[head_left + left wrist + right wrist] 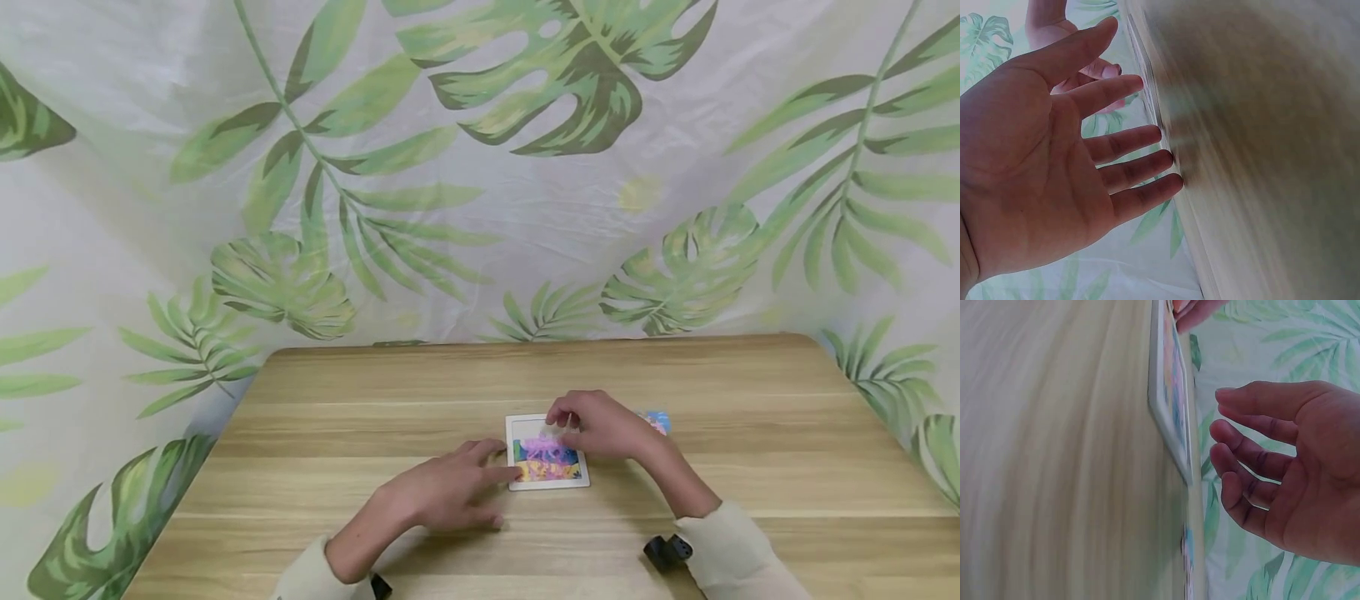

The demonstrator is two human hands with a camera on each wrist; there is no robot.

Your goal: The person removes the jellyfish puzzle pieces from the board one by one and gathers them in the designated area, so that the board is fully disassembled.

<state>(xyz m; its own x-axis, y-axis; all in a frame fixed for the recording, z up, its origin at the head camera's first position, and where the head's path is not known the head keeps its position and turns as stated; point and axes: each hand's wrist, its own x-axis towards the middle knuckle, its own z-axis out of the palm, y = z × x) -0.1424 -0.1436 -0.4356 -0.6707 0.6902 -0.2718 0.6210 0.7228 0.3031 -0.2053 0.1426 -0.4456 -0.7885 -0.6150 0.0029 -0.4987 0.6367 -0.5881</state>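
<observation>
A small white-framed picture board [551, 483] lies flat on the table. Its lower part shows a bright pink, blue and yellow picture, while the upper part is pale. My left hand [453, 487] is spread at the board's left side, one fingertip on its edge; the left wrist view shows the left fingers [1129, 144] straight. Above the board's upper right hovers my right hand [600, 425], partly covering the picture. Its fingers bend loosely, and the right wrist view shows nothing held in the right hand [1291, 469].
Just right of the board lies a blue and pink picture piece [658, 421], partly hidden behind the right hand. The wooden table [360, 383] reaches back to a leaf-print cloth [480, 208]. Black devices, one of them a wrist camera [667, 552], sit by both sleeves.
</observation>
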